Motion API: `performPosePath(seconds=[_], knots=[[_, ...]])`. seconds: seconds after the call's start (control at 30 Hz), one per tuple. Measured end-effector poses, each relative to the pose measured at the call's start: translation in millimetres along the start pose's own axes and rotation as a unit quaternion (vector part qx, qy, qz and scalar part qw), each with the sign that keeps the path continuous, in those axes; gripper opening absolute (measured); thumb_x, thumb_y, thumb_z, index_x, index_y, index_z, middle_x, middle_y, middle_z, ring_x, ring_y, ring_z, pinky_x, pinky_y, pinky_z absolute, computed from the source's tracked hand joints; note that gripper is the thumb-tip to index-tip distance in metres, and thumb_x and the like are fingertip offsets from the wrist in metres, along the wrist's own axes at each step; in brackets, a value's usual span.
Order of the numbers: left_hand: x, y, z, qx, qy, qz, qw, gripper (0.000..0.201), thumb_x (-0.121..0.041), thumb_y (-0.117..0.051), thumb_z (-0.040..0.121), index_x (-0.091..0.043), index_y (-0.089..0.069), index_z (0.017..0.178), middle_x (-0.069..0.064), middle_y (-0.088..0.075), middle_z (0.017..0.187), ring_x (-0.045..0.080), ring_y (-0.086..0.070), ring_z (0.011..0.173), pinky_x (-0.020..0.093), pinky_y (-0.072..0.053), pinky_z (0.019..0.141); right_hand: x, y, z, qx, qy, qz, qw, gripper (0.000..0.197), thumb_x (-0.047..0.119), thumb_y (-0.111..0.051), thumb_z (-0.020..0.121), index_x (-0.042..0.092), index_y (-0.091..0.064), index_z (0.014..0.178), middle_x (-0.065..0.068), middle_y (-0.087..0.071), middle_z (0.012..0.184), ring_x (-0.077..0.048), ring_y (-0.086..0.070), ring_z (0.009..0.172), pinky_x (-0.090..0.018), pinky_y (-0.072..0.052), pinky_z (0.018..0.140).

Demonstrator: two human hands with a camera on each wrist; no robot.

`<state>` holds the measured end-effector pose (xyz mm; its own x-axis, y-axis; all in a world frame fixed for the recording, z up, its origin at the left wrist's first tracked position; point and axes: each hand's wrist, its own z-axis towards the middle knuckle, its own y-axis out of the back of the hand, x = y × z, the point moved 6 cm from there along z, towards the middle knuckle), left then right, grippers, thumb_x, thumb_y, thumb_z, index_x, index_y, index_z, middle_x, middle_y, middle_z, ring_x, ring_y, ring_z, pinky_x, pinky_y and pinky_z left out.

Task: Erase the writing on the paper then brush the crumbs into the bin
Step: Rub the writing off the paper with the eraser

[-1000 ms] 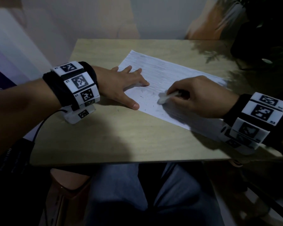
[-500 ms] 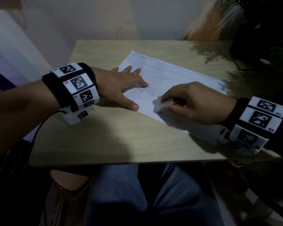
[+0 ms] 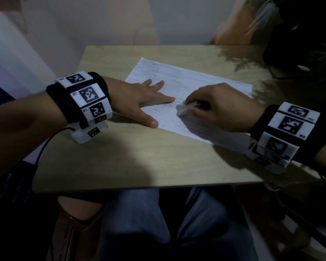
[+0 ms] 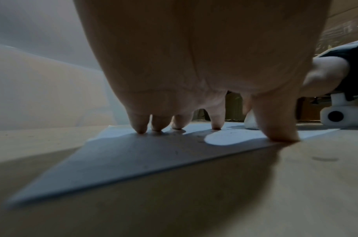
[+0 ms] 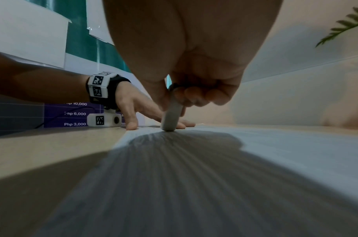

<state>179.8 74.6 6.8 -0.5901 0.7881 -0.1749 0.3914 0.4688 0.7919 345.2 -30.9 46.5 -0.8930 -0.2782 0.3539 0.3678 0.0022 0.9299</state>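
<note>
A white sheet of paper [image 3: 192, 81] lies slanted on the wooden table [image 3: 139, 162]. My left hand [image 3: 149, 102] lies flat with spread fingers, pressing the paper's near left corner [image 4: 133, 152]. My right hand [image 3: 220, 106] pinches a white eraser [image 3: 184, 109] between thumb and fingers, its tip touching the paper just right of the left index finger. In the right wrist view the eraser [image 5: 171, 117] stands nearly upright on the sheet [image 5: 275, 144]. Small dark eraser crumbs [image 3: 167, 114] lie scattered on the paper between the hands. No bin is in view.
A dark potted plant [image 3: 299, 34] stands at the table's far right corner. A wall [image 3: 120, 21] runs behind the table. My legs in blue jeans [image 3: 158, 223] are under the near edge. A purple price sign [image 5: 72, 115] sits off the left side.
My right hand has slid the eraser from near the paper's front edge up and left, closer to my left index finger. The left hand stays pressed in place.
</note>
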Motion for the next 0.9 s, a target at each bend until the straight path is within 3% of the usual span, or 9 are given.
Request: performPosePath(seconds=[0.13,0.3,0.43,0.57,0.67,0.73,0.83,0.9], knots=[[-2,1,-1,-0.029,-0.003,-0.011,1.0,0.086,-0.082,-0.042,0.077,-0.063,-0.005,0.152,-0.013,0.022,0.167,0.018,0.023,0.154,0.038,0.01,0.123,7,-8,-3,0.047,0.034,0.046,0.997,0.042,0.052,-0.053,0.092,0.023,-0.072,0.116,0.01,-0.072,0.113,-0.008,-0.064,0.096,-0.029,-0.05,0.088],[0,3,1,-0.042,-0.006,-0.012,0.999,0.077,-0.067,-0.055,0.092,-0.057,-0.011,0.155,-0.011,0.02,0.168,0.017,0.022,0.154,0.037,0.01,0.124,0,0,3,0.012,0.007,0.008,1.0,0.06,0.064,-0.038,0.086,0.022,-0.073,0.112,0.007,-0.074,0.107,-0.015,-0.067,0.095,-0.039,-0.053,0.086],[1,3,1,-0.038,-0.014,-0.012,0.999,0.077,-0.064,-0.056,0.092,-0.057,-0.012,0.154,-0.01,0.02,0.168,0.018,0.022,0.154,0.043,0.009,0.126,8,-10,-3,0.061,0.042,0.055,0.996,0.053,0.059,-0.045,0.088,0.024,-0.072,0.117,0.013,-0.071,0.112,-0.003,-0.062,0.095,-0.023,-0.047,0.087],[2,3,2,-0.037,-0.013,-0.012,0.999,0.077,-0.064,-0.057,0.092,-0.058,-0.012,0.154,-0.011,0.021,0.168,0.017,0.022,0.154,0.045,0.008,0.126,0,0,2,0.013,0.02,-0.006,1.0,0.059,0.061,-0.037,0.088,0.021,-0.073,0.112,0.004,-0.074,0.107,-0.019,-0.067,0.093,-0.041,-0.053,0.083],[4,3,2,-0.033,-0.012,-0.008,0.999,0.077,-0.065,-0.057,0.092,-0.059,-0.011,0.153,-0.014,0.021,0.168,0.016,0.022,0.154,0.046,0.01,0.126,9,-9,-4,0.049,0.063,0.037,0.996,0.053,0.06,-0.041,0.089,0.024,-0.073,0.113,0.01,-0.073,0.108,-0.011,-0.067,0.093,-0.033,-0.052,0.084],[4,3,2,-0.032,-0.01,-0.005,0.999,0.077,-0.065,-0.057,0.092,-0.059,-0.011,0.153,-0.015,0.021,0.167,0.016,0.022,0.154,0.046,0.01,0.126,9,-12,-5,0.071,0.055,0.066,0.994,0.049,0.059,-0.044,0.089,0.026,-0.073,0.112,0.014,-0.072,0.105,-0.005,-0.065,0.091,-0.026,-0.049,0.082],[3,3,3,-0.032,-0.012,-0.006,0.999,0.077,-0.066,-0.057,0.091,-0.059,-0.011,0.153,-0.015,0.021,0.167,0.015,0.022,0.154,0.047,0.01,0.126,-3,-4,2,0.02,0.02,0.017,0.999,0.041,0.048,-0.047,0.091,0.023,-0.074,0.107,0.008,-0.074,0.103,-0.012,-0.065,0.086,-0.036,-0.052,0.08],[5,2,3,-0.029,-0.013,-0.007,0.999,0.077,-0.068,-0.056,0.09,-0.061,-0.011,0.152,-0.016,0.022,0.167,0.014,0.022,0.154,0.047,0.01,0.126,1,-3,1,0.009,0.037,-0.011,0.999,0.043,0.049,-0.043,0.091,0.022,-0.074,0.105,0.006,-0.074,0.101,-0.017,-0.066,0.087,-0.039,-0.052,0.078]])
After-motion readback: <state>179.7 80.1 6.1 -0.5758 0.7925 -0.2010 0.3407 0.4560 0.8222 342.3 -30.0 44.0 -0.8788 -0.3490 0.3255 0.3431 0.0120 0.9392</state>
